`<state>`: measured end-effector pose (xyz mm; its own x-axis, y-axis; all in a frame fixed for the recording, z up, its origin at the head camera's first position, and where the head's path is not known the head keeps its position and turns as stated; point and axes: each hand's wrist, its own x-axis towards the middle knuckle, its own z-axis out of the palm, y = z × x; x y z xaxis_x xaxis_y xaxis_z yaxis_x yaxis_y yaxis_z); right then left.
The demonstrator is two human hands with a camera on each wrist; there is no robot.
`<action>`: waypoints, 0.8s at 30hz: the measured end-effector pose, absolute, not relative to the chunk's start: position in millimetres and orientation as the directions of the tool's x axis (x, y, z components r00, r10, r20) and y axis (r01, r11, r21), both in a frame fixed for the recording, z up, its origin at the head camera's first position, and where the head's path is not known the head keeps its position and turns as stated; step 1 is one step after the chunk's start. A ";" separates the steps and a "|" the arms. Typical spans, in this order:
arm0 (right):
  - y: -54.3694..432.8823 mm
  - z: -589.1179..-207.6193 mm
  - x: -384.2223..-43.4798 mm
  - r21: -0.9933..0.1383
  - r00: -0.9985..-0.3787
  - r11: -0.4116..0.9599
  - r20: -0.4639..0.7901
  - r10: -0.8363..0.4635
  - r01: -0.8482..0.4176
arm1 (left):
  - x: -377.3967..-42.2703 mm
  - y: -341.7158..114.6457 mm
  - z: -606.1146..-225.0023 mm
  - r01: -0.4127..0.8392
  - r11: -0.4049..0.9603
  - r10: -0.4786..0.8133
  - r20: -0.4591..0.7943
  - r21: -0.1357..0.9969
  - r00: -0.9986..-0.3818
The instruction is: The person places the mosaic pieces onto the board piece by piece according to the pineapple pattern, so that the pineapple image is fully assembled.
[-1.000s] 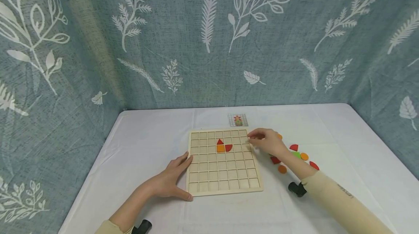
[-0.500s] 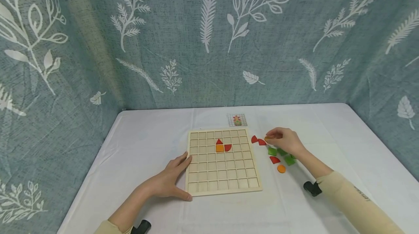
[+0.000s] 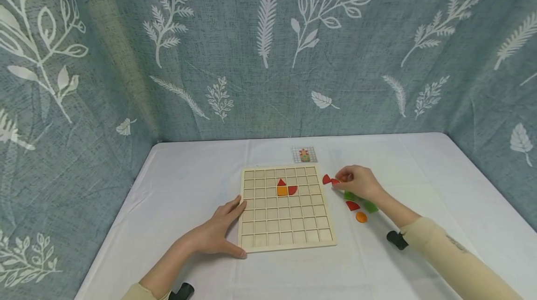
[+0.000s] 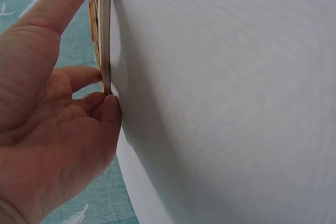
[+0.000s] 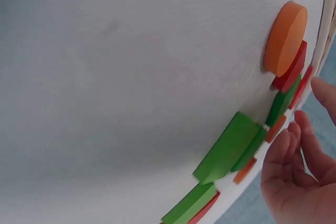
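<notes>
My left hand point(image 3: 220, 231) rests beside the wooden grid board point(image 3: 288, 225), thumb and fingers spread against its left edge. In the left wrist view, the fingertips touch the board's side point(image 4: 106, 40). On the board sit a red triangle point(image 3: 281, 182), an orange square point(image 3: 283, 191) and a red quarter-circle point(image 3: 292, 190). My right hand point(image 3: 361, 183) reaches low over loose pieces right of the board. Its thumb is at a red quarter-circle piece point(image 3: 334, 181), with a gap between thumb and fingers. Another red piece point(image 3: 327, 179) lies just left of it.
Green pieces point(image 3: 370, 206), a red quarter-circle point(image 3: 353, 206) and an orange disc point(image 3: 361, 217) lie under and in front of the right hand. A pattern card point(image 3: 304, 154) lies behind the board. Patterned curtains point(image 3: 235, 95) enclose the white table point(image 3: 189, 165).
My right hand has moved from the board's right edge to the loose pieces, then slightly left from an orange piece to a red one. My left hand stays at the board.
</notes>
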<state>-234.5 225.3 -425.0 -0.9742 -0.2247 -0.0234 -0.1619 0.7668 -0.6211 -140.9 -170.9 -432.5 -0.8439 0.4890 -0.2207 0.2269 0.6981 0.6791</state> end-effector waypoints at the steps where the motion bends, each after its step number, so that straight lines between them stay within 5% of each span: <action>1: 223.0 -425.2 -235.0 -0.614 -0.974 0.771 -0.017 -0.226 -0.168 | -140.7 -170.9 -432.7 0.227 0.699 0.488 -0.220 0.678 -0.844; 24: 202.4 -426.0 -240.7 -0.534 -0.979 0.827 0.007 -0.204 -0.176 | -138.7 -170.6 -435.4 0.234 0.697 0.489 -0.210 0.678 -0.847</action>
<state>-240.7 202.4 -426.0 -0.9790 -0.2037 0.0072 -0.1760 0.8271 -0.5337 -138.7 -170.6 -435.4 -0.8466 0.4888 -0.2104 0.2341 0.6970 0.6778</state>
